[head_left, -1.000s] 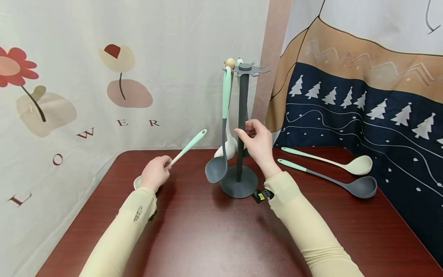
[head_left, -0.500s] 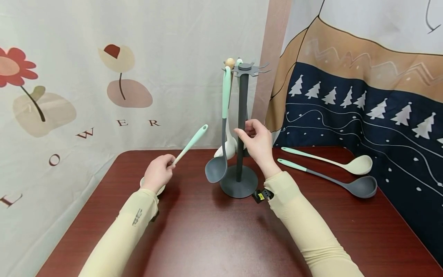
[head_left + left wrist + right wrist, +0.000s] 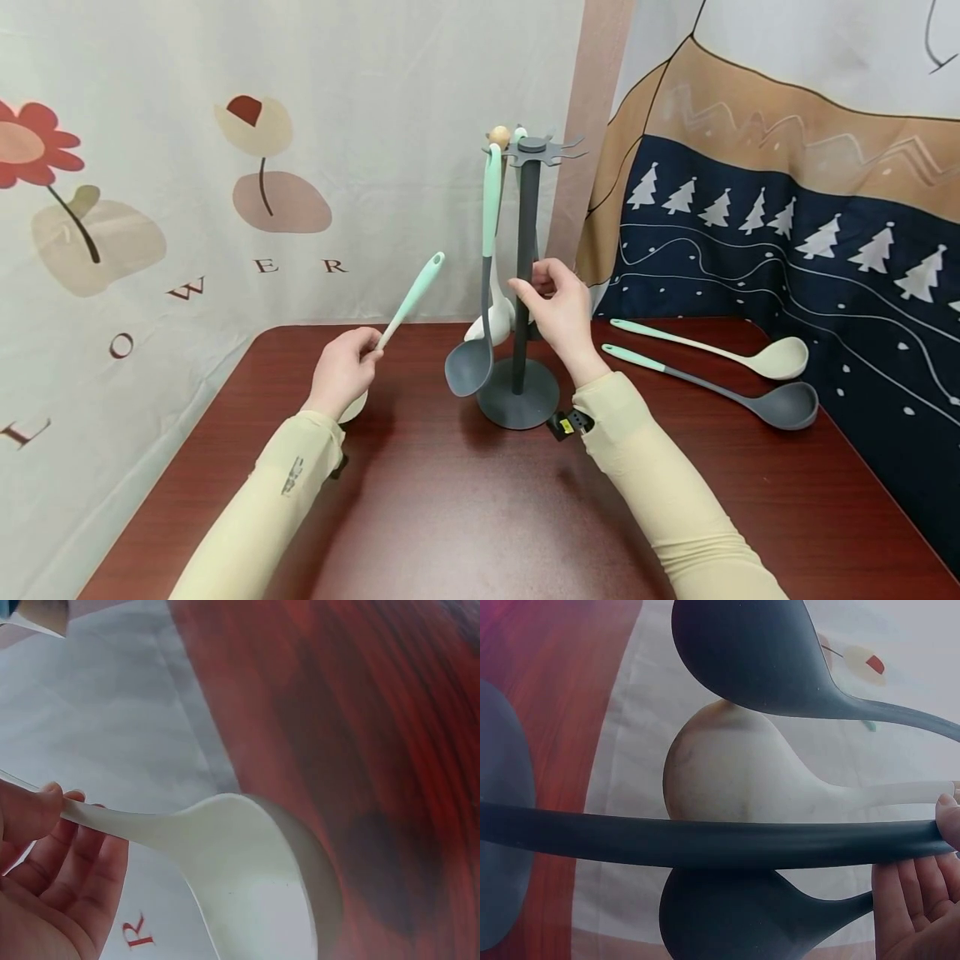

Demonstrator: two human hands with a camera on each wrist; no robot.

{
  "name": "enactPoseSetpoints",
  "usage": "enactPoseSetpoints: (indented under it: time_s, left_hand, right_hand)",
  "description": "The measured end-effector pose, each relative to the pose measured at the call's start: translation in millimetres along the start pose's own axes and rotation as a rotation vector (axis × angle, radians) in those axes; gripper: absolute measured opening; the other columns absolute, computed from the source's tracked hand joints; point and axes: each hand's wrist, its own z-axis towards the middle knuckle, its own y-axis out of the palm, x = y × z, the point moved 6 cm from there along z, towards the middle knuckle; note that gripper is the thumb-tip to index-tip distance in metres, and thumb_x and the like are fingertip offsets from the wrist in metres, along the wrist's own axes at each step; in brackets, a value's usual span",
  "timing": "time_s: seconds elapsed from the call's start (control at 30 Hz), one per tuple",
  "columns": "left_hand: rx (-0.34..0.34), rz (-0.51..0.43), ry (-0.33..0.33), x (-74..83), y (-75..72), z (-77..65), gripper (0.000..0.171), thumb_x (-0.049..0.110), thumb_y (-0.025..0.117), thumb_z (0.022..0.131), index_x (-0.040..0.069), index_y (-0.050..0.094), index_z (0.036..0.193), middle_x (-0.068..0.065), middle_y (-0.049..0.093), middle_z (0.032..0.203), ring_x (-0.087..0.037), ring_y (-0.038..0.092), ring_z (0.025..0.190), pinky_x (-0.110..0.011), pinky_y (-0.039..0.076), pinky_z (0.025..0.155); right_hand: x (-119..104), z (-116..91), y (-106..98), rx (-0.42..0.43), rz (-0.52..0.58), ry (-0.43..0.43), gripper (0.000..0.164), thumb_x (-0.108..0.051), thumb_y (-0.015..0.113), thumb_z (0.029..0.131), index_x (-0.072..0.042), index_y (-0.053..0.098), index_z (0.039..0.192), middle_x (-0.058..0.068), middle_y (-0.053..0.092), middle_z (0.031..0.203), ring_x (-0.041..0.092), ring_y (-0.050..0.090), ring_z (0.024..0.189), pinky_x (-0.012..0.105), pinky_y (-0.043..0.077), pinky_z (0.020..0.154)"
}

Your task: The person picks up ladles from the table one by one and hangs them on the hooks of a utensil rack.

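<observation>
My left hand (image 3: pixel 341 371) pinches a white ladle (image 3: pixel 408 302) partway along its stem, the mint-green handle end slanting up and to the right. In the left wrist view the ladle's bowl (image 3: pixel 247 877) shows large, with thumb and fingers on the stem. My right hand (image 3: pixel 561 312) holds the dark grey pole of a utensil stand (image 3: pixel 527 217) between thumb and fingers, as the right wrist view also shows. Hanging from the stand's left side are a grey ladle (image 3: pixel 469 367) with a mint handle and a white ladle (image 3: pixel 727 761); another dark utensil (image 3: pixel 727 911) hangs behind the pole.
At the right of the table lie a cream ladle (image 3: pixel 776 358) and a grey ladle (image 3: pixel 783 406), their mint handles towards the stand. The stand's round base (image 3: pixel 517 408) rests on the red-brown table (image 3: pixel 480 517). Printed curtains (image 3: pixel 412 125) hang behind and to the right.
My left hand has shifted a little to the right with the white ladle, whose handle end has swung upward to a steeper slant. The right hand stays on the pole.
</observation>
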Motion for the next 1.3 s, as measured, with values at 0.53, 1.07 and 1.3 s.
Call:
enactPoseSetpoints:
  time_s: [0.53, 1.07, 1.3]
  left_hand:
    - [0.135, -0.118, 0.069, 33.2, -26.9, 0.5, 0.013, -0.005, 0.072, 0.085, 0.007, 0.069, 0.090, -0.006, 0.064, 0.082, -0.021, 0.057, 0.079, -0.038, 0.047, 0.071]
    - [0.179, -0.167, 0.114, 59.5, -43.8, 0.6, 0.014, -0.003, 0.073, 0.086, 0.006, 0.070, 0.096, -0.004, 0.065, 0.086, -0.016, 0.062, 0.081, -0.023, 0.046, 0.068]
    - [0.178, -0.188, 0.128, 66.9, -46.3, 0.2, 0.014, -0.003, 0.073, 0.086, 0.006, 0.070, 0.095, -0.005, 0.067, 0.087, -0.016, 0.063, 0.081, -0.018, 0.047, 0.069]
  right_hand:
    - [1, 1, 0, 0.002, 0.007, -0.014, 0.021, -0.017, 0.076, 0.089, -0.002, 0.066, 0.100, 0.012, 0.065, 0.093, 0.024, 0.061, 0.085, 0.035, 0.051, 0.075]
    - [2, 1, 0, 0.000, 0.004, -0.004, 0.023, -0.018, 0.077, 0.088, -0.002, 0.066, 0.101, 0.012, 0.065, 0.094, 0.025, 0.061, 0.086, 0.036, 0.051, 0.077]
    - [2, 1, 0, 0.001, 0.003, -0.002, 0.023, -0.017, 0.077, 0.088, -0.002, 0.066, 0.102, 0.012, 0.065, 0.094, 0.024, 0.061, 0.086, 0.036, 0.051, 0.077]
